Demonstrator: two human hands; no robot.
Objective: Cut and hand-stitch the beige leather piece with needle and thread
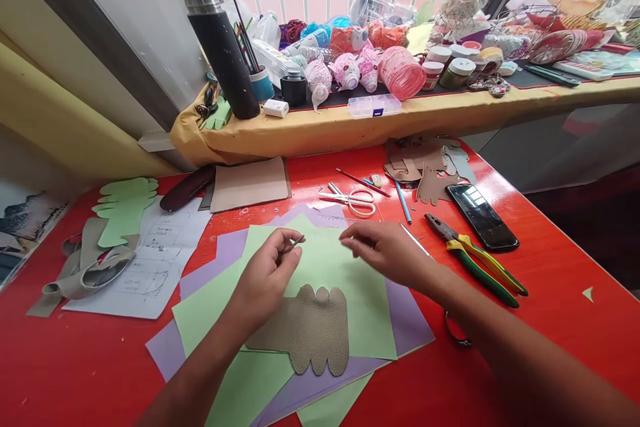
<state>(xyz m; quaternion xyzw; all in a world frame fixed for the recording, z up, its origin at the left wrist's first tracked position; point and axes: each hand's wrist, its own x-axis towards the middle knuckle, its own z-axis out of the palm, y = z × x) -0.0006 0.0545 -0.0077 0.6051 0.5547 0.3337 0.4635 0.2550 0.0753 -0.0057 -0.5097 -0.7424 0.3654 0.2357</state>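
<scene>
My left hand point(273, 267) pinches a small thin dark strip point(294, 244) between thumb and fingertips; its exact kind is too small to tell. Level with it, my right hand point(383, 252) hovers over the paper with bent fingers drawn together, and I cannot make out anything between them. Below the hands lies a grey-brown leather cut-out point(317, 330) with rounded, finger-like lobes, its left end partly behind my left wrist. It rests on overlapping light green sheets point(370, 320) and purple sheets point(413, 330).
Scissors point(353, 199), a pencil point(363, 183), pliers point(475, 259) and a phone point(483, 217) lie beyond and to the right. Leather scraps point(435, 173) are piled behind. At left are a sketched paper point(150, 267) and green cut-outs point(127, 207). A black flask point(225, 57) stands on the sill.
</scene>
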